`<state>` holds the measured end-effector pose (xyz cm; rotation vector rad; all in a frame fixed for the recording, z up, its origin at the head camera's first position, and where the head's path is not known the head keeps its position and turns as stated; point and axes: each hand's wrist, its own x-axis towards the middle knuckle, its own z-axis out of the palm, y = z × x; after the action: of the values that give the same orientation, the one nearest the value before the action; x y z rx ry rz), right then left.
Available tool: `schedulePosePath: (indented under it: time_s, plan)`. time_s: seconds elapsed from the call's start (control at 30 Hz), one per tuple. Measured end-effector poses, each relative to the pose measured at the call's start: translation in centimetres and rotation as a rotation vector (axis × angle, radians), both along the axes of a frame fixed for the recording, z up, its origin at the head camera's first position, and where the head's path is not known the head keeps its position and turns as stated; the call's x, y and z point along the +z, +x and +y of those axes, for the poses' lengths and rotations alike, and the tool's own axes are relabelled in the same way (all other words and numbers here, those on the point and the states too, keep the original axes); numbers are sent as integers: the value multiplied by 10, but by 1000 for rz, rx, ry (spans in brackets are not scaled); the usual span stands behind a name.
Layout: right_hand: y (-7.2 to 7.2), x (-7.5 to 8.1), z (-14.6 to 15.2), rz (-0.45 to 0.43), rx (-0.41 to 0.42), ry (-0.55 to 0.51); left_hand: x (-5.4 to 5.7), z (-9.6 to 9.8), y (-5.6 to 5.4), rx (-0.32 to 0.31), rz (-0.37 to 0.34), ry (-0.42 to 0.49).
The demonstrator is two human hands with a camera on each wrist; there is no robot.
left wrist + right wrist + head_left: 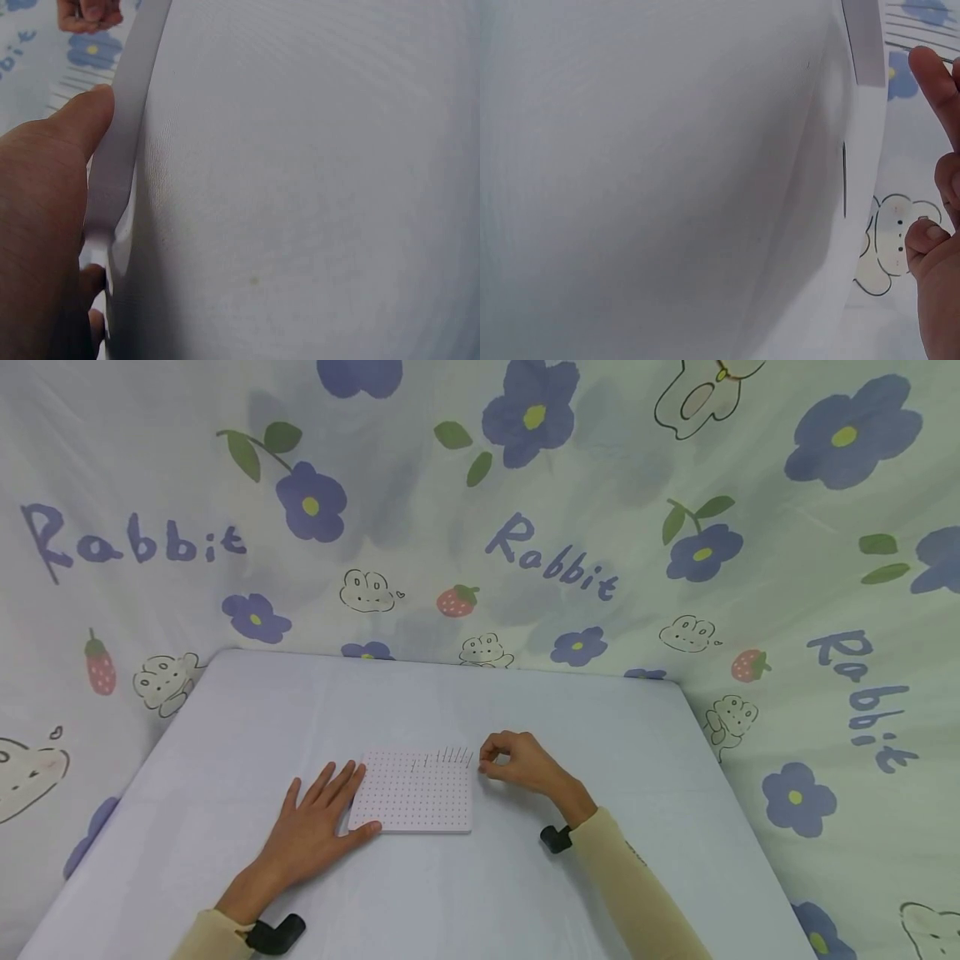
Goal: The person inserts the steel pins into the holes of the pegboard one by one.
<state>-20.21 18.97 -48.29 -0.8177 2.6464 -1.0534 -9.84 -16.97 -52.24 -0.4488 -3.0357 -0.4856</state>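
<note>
My left hand (318, 822) lies spread at the left side of a white board (405, 806) dotted with small holes, its thumb (94, 112) at the front edge. Several thin pins (450, 755) stand in a row along the board's back edge, leaning slightly. My right hand (520, 762) hovers just beyond the board's right edge, thumb and index fingertips close together beside the last pin. In the right wrist view its other fingers are curled; whether a pin is between the fingertips I cannot tell. Below that hand, a thin dark pin (844, 180) lies on the white surface.
The board rests on a white-covered table (300, 710). A patterned curtain (405, 527) with flowers, rabbits and lettering hangs behind and at both sides. Black devices sit at the left wrist (276, 935) and the right wrist (556, 839).
</note>
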Motion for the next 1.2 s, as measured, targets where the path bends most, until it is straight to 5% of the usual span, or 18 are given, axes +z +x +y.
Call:
schedulePosePath:
  time_s: [1.2]
  plan:
    - [-5,-6,-11,136,34,169,-3,0,0,1,7,-4]
